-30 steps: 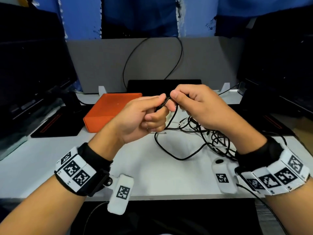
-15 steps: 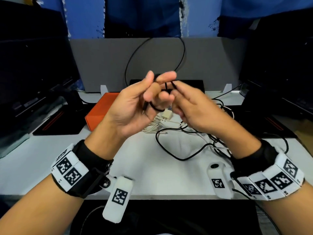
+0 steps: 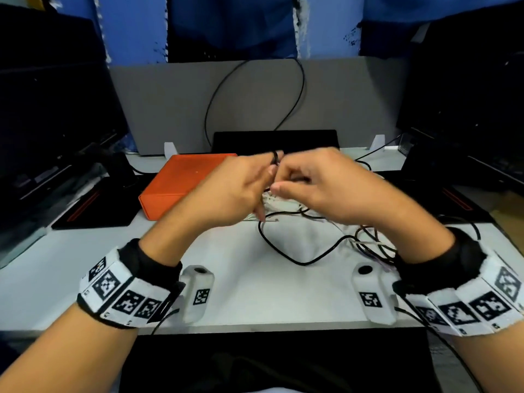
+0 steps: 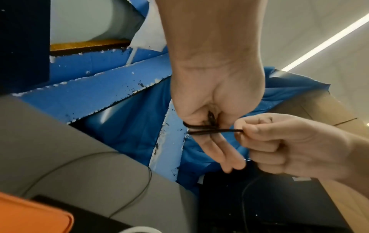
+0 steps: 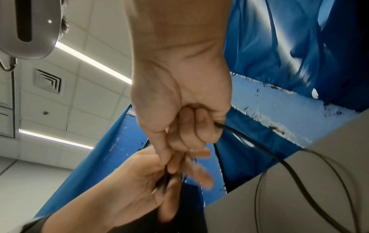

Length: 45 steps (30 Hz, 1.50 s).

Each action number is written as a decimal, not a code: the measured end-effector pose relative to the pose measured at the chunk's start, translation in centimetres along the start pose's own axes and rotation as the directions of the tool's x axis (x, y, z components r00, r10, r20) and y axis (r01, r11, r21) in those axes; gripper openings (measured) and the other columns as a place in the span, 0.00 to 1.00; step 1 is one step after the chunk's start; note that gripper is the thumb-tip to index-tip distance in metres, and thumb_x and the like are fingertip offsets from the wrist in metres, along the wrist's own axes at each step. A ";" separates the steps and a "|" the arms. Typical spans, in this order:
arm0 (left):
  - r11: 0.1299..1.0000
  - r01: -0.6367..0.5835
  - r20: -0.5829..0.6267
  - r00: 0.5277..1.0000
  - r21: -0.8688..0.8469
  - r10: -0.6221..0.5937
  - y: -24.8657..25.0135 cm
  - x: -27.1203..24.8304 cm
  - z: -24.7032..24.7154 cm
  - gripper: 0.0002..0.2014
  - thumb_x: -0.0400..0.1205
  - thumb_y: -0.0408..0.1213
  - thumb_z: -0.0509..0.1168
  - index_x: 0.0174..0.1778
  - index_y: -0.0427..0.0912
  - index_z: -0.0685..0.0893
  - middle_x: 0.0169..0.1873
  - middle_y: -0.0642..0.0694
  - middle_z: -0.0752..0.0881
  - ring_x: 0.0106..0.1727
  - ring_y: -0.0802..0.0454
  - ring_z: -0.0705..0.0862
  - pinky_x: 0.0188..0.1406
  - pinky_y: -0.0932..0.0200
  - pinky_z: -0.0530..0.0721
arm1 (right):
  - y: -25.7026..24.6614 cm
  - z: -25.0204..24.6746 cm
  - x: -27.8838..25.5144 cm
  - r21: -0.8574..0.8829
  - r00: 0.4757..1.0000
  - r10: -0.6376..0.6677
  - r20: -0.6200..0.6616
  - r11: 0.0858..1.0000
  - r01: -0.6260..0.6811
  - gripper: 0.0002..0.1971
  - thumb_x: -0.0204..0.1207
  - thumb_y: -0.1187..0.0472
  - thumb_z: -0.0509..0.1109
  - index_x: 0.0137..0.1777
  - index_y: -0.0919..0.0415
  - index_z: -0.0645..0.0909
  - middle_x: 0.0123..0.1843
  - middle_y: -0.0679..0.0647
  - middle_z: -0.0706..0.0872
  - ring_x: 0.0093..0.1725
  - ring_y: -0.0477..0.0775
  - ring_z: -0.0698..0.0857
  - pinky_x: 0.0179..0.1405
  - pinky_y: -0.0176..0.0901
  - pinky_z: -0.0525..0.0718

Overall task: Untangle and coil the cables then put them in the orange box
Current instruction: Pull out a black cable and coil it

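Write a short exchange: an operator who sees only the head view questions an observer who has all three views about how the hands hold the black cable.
Operator: Is the black cable wrapped on the left hand?
Observer: Yes. The left wrist view shows two strands of the black cable crossing the left hand at its fingers.
Operator: How does the right hand grip it?
Observer: The right hand pinches one strand between thumb and forefinger, just beside that wrap.
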State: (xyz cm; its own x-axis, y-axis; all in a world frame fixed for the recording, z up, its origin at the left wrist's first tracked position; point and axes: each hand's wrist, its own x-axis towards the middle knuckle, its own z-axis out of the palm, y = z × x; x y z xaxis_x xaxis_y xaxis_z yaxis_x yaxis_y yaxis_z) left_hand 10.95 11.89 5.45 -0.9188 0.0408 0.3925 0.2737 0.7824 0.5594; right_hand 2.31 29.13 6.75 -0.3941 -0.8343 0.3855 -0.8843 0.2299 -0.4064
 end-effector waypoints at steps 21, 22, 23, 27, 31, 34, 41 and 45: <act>0.330 0.136 0.135 0.991 -0.934 -0.027 1.1 -0.5 1.9 0.15 0.92 0.39 0.50 0.49 0.37 0.79 0.19 0.55 0.73 0.18 0.61 0.71 0.32 0.63 0.79 | 1.6 0.3 0.8 0.172 0.958 -0.015 -0.285 0.983 0.067 0.18 0.90 0.48 0.62 0.37 0.49 0.80 0.30 0.52 0.79 0.29 0.46 0.72 0.32 0.42 0.71; 0.269 0.128 0.124 0.992 -0.955 -0.031 1.5 -0.4 2.3 0.14 0.92 0.40 0.50 0.50 0.38 0.78 0.20 0.55 0.74 0.18 0.62 0.70 0.29 0.65 0.77 | 1.4 0.3 0.8 0.195 0.956 -0.012 -0.293 0.978 0.072 0.19 0.91 0.48 0.61 0.36 0.45 0.78 0.30 0.49 0.79 0.30 0.45 0.72 0.32 0.42 0.71; 0.216 0.120 0.116 0.993 -0.969 -0.035 1.9 -0.5 2.6 0.13 0.92 0.40 0.51 0.50 0.38 0.78 0.21 0.56 0.75 0.17 0.63 0.70 0.27 0.66 0.76 | 1.2 0.3 0.8 0.216 0.954 -0.013 -0.299 0.973 0.081 0.20 0.92 0.49 0.60 0.35 0.42 0.76 0.29 0.43 0.78 0.30 0.43 0.71 0.32 0.40 0.70; 0.084 0.165 0.166 0.986 -0.983 0.002 2.3 -0.7 2.7 0.18 0.91 0.40 0.52 0.55 0.35 0.86 0.18 0.53 0.74 0.15 0.62 0.73 0.25 0.67 0.75 | 1.3 -0.1 0.7 0.309 0.961 0.009 -0.275 0.948 0.080 0.22 0.93 0.53 0.59 0.33 0.48 0.71 0.26 0.36 0.74 0.27 0.39 0.70 0.30 0.29 0.68; 0.193 0.252 0.267 0.962 -0.948 0.056 2.2 -1.0 1.7 0.21 0.91 0.44 0.51 0.52 0.37 0.88 0.13 0.55 0.73 0.26 0.53 0.88 0.42 0.59 0.86 | 1.4 -0.7 0.3 0.224 0.964 -0.049 -0.262 0.968 0.110 0.23 0.91 0.50 0.60 0.36 0.63 0.74 0.30 0.51 0.74 0.30 0.46 0.71 0.31 0.37 0.69; 0.172 0.218 0.227 0.973 -0.961 0.031 2.8 -1.0 1.2 0.14 0.90 0.41 0.52 0.48 0.40 0.80 0.16 0.55 0.75 0.29 0.53 0.88 0.52 0.56 0.88 | 1.4 -0.3 0.5 0.241 0.949 -0.018 -0.314 0.966 0.098 0.21 0.91 0.48 0.60 0.42 0.64 0.77 0.33 0.60 0.78 0.32 0.49 0.74 0.33 0.43 0.73; 0.293 0.230 0.161 0.957 -0.928 -0.243 3.1 -0.4 0.5 0.11 0.90 0.38 0.58 0.48 0.39 0.81 0.17 0.54 0.71 0.16 0.58 0.72 0.34 0.62 0.81 | 2.0 0.1 0.6 0.198 0.908 0.041 -0.418 0.979 0.048 0.10 0.90 0.54 0.63 0.48 0.53 0.81 0.31 0.53 0.78 0.33 0.57 0.76 0.36 0.56 0.76; 0.232 0.226 0.203 0.972 -0.946 -0.119 2.5 -0.8 0.1 0.22 0.88 0.40 0.59 0.63 0.19 0.76 0.16 0.54 0.72 0.31 0.55 0.90 0.70 0.61 0.78 | 2.0 0.5 0.8 0.225 0.927 0.044 -0.373 0.973 0.044 0.12 0.92 0.52 0.60 0.49 0.53 0.80 0.34 0.58 0.79 0.33 0.58 0.76 0.34 0.58 0.77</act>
State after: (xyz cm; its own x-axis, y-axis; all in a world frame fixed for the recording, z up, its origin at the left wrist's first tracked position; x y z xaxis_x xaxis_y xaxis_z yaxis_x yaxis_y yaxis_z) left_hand 12.34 13.88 6.53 -0.9833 0.0725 0.1668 0.1249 -0.3977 0.9090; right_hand 0.33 28.66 5.78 -0.4975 -0.5760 0.6487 -0.8221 0.0743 -0.5645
